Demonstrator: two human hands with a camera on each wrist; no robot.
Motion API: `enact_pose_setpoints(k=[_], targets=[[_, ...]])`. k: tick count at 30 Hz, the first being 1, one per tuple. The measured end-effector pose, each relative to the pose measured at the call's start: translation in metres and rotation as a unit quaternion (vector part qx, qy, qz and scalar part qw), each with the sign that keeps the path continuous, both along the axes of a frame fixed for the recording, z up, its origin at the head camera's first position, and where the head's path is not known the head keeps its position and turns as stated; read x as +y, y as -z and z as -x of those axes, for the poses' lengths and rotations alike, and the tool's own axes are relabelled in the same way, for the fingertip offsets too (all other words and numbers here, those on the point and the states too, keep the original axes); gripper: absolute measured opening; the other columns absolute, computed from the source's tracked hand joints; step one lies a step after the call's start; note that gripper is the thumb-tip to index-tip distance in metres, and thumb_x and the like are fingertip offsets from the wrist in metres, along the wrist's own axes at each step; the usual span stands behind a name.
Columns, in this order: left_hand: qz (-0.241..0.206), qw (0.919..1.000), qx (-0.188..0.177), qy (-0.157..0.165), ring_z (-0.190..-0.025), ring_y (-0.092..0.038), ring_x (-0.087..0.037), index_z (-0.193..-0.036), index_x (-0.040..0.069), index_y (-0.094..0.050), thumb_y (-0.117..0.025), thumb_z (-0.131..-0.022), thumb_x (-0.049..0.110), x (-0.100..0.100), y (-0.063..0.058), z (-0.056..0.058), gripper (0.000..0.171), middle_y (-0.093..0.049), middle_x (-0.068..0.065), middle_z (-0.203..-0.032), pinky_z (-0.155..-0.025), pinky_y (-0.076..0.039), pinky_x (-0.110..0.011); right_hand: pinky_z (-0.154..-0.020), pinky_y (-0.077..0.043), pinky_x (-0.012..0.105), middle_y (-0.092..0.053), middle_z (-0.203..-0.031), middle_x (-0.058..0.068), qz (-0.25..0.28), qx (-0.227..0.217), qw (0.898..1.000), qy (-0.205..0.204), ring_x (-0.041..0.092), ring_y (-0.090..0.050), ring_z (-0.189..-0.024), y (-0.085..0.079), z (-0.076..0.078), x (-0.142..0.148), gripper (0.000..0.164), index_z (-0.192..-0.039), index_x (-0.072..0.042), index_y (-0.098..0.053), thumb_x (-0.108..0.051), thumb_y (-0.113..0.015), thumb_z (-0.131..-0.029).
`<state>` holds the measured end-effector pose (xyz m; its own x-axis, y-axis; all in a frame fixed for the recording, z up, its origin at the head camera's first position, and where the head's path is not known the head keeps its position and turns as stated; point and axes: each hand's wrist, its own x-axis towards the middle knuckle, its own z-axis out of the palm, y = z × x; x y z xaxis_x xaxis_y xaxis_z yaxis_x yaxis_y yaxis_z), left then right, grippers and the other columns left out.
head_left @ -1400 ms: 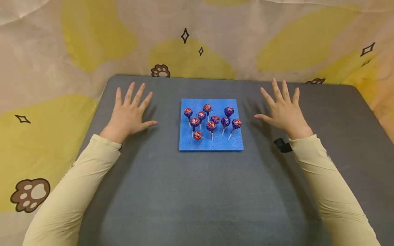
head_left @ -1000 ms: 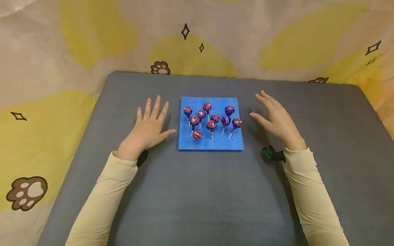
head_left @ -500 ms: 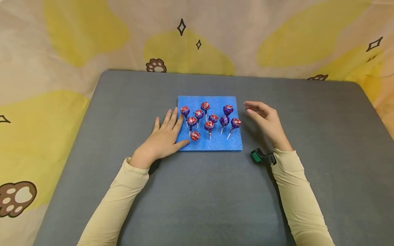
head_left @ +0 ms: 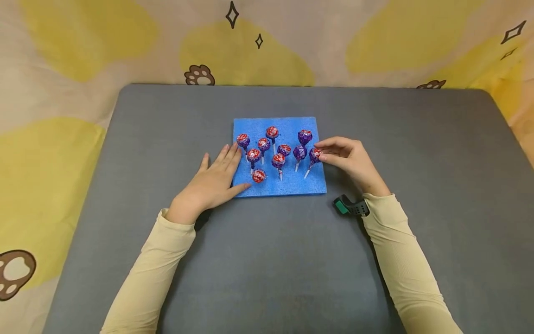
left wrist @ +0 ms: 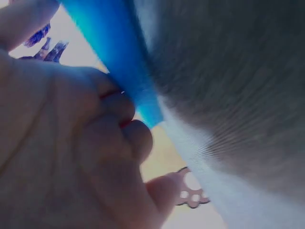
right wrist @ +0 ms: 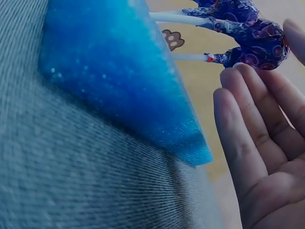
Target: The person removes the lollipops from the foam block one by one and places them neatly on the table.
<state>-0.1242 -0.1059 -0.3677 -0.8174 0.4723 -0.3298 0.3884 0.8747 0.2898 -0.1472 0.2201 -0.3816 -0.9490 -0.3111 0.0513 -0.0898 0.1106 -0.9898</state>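
Observation:
A blue foam board (head_left: 298,185) lies on the table with several lollipops, wrapped in purple and red, stuck in it by their white sticks. My left hand (head_left: 210,185) rests at the board's left edge, fingers straight, thumb over its front left corner. At the right edge, my right hand (head_left: 352,160) has thumb and fingertips around the head of the tilted rightmost lollipop (head_left: 314,155). In the right wrist view, that lollipop (right wrist: 262,47) sits between the thumb and the fingers, its stick still in the foam; the index fingertip is partly hidden behind it.
The grey table (head_left: 267,260) extends on every side of the board. Behind it hangs a cream and yellow cloth (head_left: 333,41) with paw prints. A black strap with a green part (head_left: 348,206) is on my right wrist.
Both hands have come inward from the table's sides. The left has settled against the board's left edge; the right has reached the rightmost lollipop, its fingers closing in. The view has tilted down slightly.

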Motion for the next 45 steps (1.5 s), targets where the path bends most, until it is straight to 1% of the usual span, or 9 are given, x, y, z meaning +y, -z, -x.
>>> enact_pose_setpoints(k=[4, 9, 14, 19, 24, 27, 32, 37, 45], targets=[[0.015, 0.9998, -0.010, 0.002, -0.143, 0.009, -0.026, -0.151, 0.003, -0.001, -0.044, -0.094, 0.052, -0.001, -0.003, 0.000, 0.086, 0.007, -0.010, -0.157, -0.109, 0.005, -0.058, -0.077, -0.052, 0.024, -0.068, -0.101, 0.005, 0.010, -0.007, 1.000, -0.017, 0.014, -0.066, -0.085, 0.004, -0.001, -0.004, 0.024, -0.107, 0.000, -0.069, 0.002, -0.069, -0.083], [-0.005, 0.9998, -0.019, 0.001, -0.142, 0.012, -0.026, -0.150, 0.003, 0.003, -0.042, -0.096, 0.050, 0.001, 0.000, 0.001, 0.084, 0.014, -0.010, -0.156, -0.109, 0.005, -0.058, -0.074, -0.052, 0.023, -0.067, -0.101, 0.003, 0.029, -0.014, 0.999, -0.016, 0.014, -0.066, -0.086, 0.006, -0.003, -0.007, 0.027, -0.105, -0.005, -0.068, 0.006, -0.069, -0.081], [-0.028, 0.9996, -0.006, 0.007, -0.142, 0.015, -0.024, -0.149, 0.004, 0.007, -0.040, -0.097, 0.049, 0.006, 0.001, 0.004, 0.083, 0.018, -0.007, -0.155, -0.109, 0.007, -0.056, -0.072, -0.053, 0.023, -0.070, -0.091, 0.004, 0.085, -0.018, 0.996, -0.002, 0.014, -0.068, -0.083, 0.006, -0.003, -0.006, 0.026, -0.098, -0.006, -0.067, 0.012, -0.067, -0.080], [-0.016, 0.9999, 0.000, 0.002, -0.141, 0.017, -0.023, -0.149, 0.005, 0.008, -0.036, -0.098, 0.050, 0.011, 0.000, 0.004, 0.081, 0.021, -0.006, -0.154, -0.109, 0.009, -0.056, -0.070, -0.053, 0.022, -0.070, -0.089, 0.005, 0.108, -0.015, 0.994, -0.005, 0.013, -0.068, -0.081, 0.005, -0.002, -0.004, 0.023, -0.097, -0.006, -0.067, 0.009, -0.069, -0.080], [-0.011, 0.9999, -0.003, -0.002, -0.141, 0.018, -0.023, -0.149, 0.005, 0.008, -0.035, -0.099, 0.049, 0.012, 0.001, 0.003, 0.079, 0.022, -0.006, -0.154, -0.109, 0.010, -0.055, -0.069, -0.053, 0.023, -0.069, -0.088, 0.006, 0.121, -0.013, 0.993, -0.007, 0.013, -0.067, -0.079, 0.008, -0.001, -0.003, 0.021, -0.098, -0.005, -0.067, 0.004, -0.072, -0.079], [-0.011, 0.9999, -0.005, -0.003, -0.141, 0.018, -0.023, -0.150, 0.005, 0.007, -0.034, -0.099, 0.049, 0.011, 0.001, 0.003, 0.079, 0.022, -0.007, -0.154, -0.109, 0.010, -0.054, -0.069, -0.052, 0.022, -0.068, -0.087, 0.006, 0.122, -0.014, 0.992, -0.004, 0.014, -0.067, -0.078, 0.010, 0.000, -0.005, 0.022, -0.098, -0.006, -0.068, 0.006, -0.071, -0.080], [-0.014, 0.9998, -0.008, -0.008, -0.141, 0.018, -0.023, -0.150, 0.004, 0.007, -0.035, -0.099, 0.049, 0.009, 0.001, 0.002, 0.079, 0.021, -0.007, -0.154, -0.109, 0.010, -0.055, -0.069, -0.052, 0.023, -0.069, -0.089, 0.006, 0.140, -0.024, 0.990, -0.002, 0.014, -0.067, -0.079, 0.010, 0.001, -0.009, 0.030, -0.098, -0.006, -0.067, 0.017, -0.062, -0.080], [-0.018, 0.9998, -0.010, -0.007, -0.141, 0.017, -0.024, -0.149, 0.004, 0.006, -0.035, -0.099, 0.049, 0.006, 0.004, 0.002, 0.080, 0.022, -0.007, -0.154, -0.108, 0.009, -0.057, -0.069, -0.052, 0.023, -0.069, -0.087, 0.005, 0.145, -0.029, 0.989, 0.005, 0.012, -0.067, -0.078, 0.013, 0.002, -0.011, 0.034, -0.095, -0.006, -0.067, 0.023, -0.057, -0.079], [-0.021, 0.9996, -0.015, -0.010, -0.141, 0.016, -0.025, -0.149, 0.003, 0.006, -0.036, -0.099, 0.049, 0.005, 0.007, 0.002, 0.080, 0.022, -0.007, -0.154, -0.108, 0.008, -0.057, -0.071, -0.054, 0.026, -0.070, -0.086, 0.007, 0.165, -0.036, 0.986, 0.006, 0.014, -0.067, -0.075, 0.018, 0.003, -0.013, 0.028, -0.096, -0.004, -0.067, 0.018, -0.060, -0.081]])
